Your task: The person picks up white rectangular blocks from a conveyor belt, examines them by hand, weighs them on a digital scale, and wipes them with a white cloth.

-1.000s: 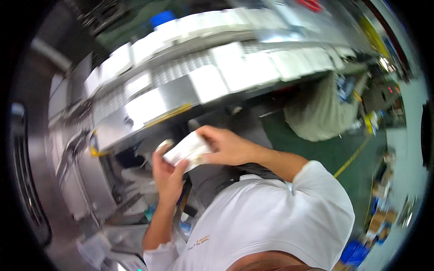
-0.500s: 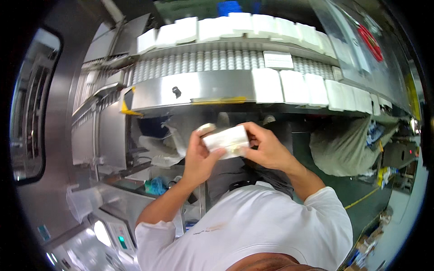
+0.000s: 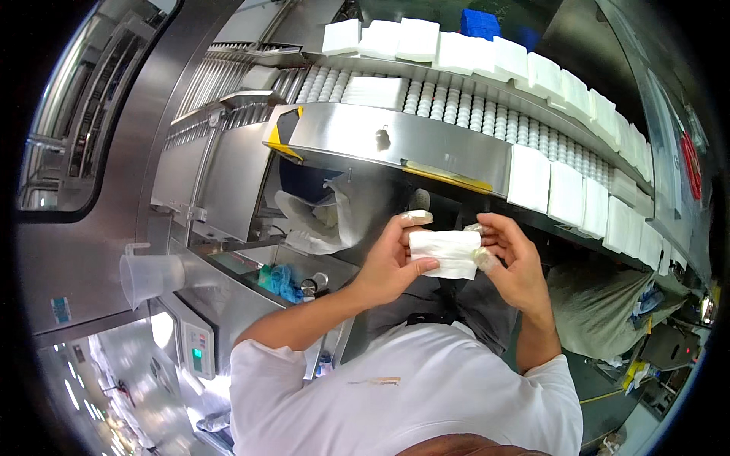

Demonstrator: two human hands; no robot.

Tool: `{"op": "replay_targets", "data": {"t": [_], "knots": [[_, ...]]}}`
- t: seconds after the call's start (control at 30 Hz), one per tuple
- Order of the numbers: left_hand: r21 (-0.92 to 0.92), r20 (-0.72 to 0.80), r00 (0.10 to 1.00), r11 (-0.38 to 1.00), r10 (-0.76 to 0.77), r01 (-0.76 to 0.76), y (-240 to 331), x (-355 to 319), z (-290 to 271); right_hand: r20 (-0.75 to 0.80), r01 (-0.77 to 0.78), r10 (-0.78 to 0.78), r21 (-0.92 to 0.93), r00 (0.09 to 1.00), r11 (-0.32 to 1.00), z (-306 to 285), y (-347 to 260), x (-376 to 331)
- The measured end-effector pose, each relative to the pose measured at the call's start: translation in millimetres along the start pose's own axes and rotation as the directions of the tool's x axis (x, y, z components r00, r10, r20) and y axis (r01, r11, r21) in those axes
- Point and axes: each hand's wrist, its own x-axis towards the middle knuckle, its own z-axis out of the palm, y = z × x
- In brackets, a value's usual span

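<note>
A white folded tissue stack (image 3: 445, 254) is held level in front of my waist. My left hand (image 3: 389, 262) grips its left end, thumb on the near face and fingers behind. My right hand (image 3: 517, 262) is bent round the right end, its thumb tip against the edge and its index finger near the upper corner. Pale coverings wrap several fingertips on both hands. The stack's far side and the fingers behind it are hidden.
Beyond my hands runs a metal ledge (image 3: 342, 137) beside a roller conveyor (image 3: 487, 114). One white stack (image 3: 376, 93) lies on the rollers. White stacks line the far rail (image 3: 456, 53) and the ledge's right part. A scale (image 3: 199, 346) and a clear plastic jug (image 3: 152, 277) stand at left.
My view has turned, so the scene sits further right. A white stack now shows on the left rollers. My right hand's fingers have loosened and shifted toward the stack's right edge.
</note>
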Motion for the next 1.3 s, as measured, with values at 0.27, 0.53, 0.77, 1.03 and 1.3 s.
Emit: {"op": "replay_targets", "data": {"t": [0.27, 0.53, 0.77, 1.03, 1.3], "knots": [[-0.003, 0.0, 1.0, 1.0, -0.022, 0.022, 1, 4, 6, -0.04, 0.035, -0.032, 0.092, 0.999, 0.995, -10, -1, 13], [0.075, -0.064, 0.998, 0.997, 0.0, 0.005, -1, 3, 1, -0.045, 0.073, -0.071, 0.03, 0.996, 0.997, -19, -10, 15], [0.059, -0.07, 0.997, 0.998, -0.023, 0.027, 4, 2, 9, -0.522, -0.167, -0.358, -0.714, 0.775, 0.68, -225, -22, 35], [0.107, -0.061, 0.998, 0.994, -0.023, 0.03, 3, 2, 0, -0.52, -0.252, -0.373, -0.782, 0.768, 0.57, -246, 2, 30], [0.136, -0.113, 0.993, 0.991, 0.015, 0.001, 1, 1, 4, -0.247, 0.092, -0.182, -0.337, 0.952, 0.937, -94, -22, -11]]}}
